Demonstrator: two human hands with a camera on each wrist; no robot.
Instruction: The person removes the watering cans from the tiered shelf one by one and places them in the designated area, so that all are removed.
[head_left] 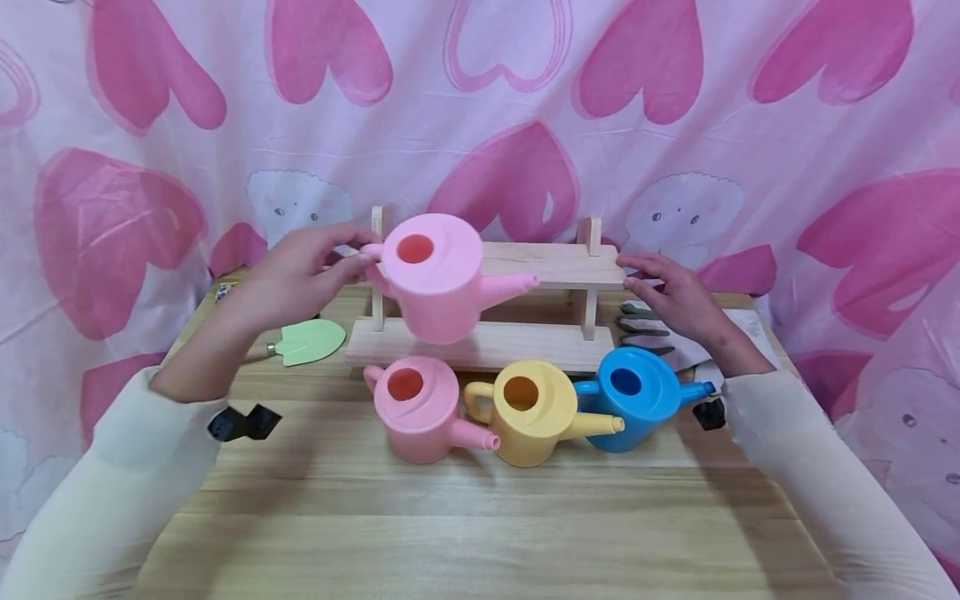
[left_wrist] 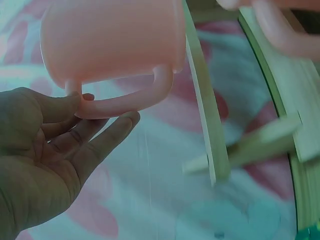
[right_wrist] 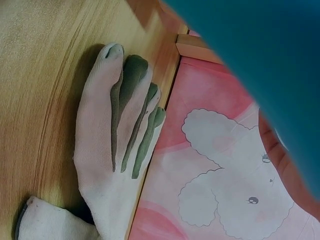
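Note:
My left hand point(head_left: 303, 275) pinches the handle of a light pink watering can point(head_left: 438, 283), held up in front of a two-tier wooden shelf point(head_left: 525, 262). In the left wrist view, thumb and fingers are on that can's handle point(left_wrist: 120, 105). At the right end of the shelf's upper board, my right hand point(head_left: 671, 296) holds the edge between thumb and fingers. The right wrist view mostly hides that hand behind a blue surface. A darker pink watering can point(head_left: 423, 417), a yellow watering can point(head_left: 528, 425) and a blue watering can point(head_left: 637, 408) stand before the shelf.
A green trowel point(head_left: 307, 343) lies left of the shelf. White work gloves point(right_wrist: 110, 150) with dark green fingertips lie on the table point(head_left: 480, 533) at the right. A pink heart-patterned curtain point(head_left: 495, 125) hangs behind the table and along its sides.

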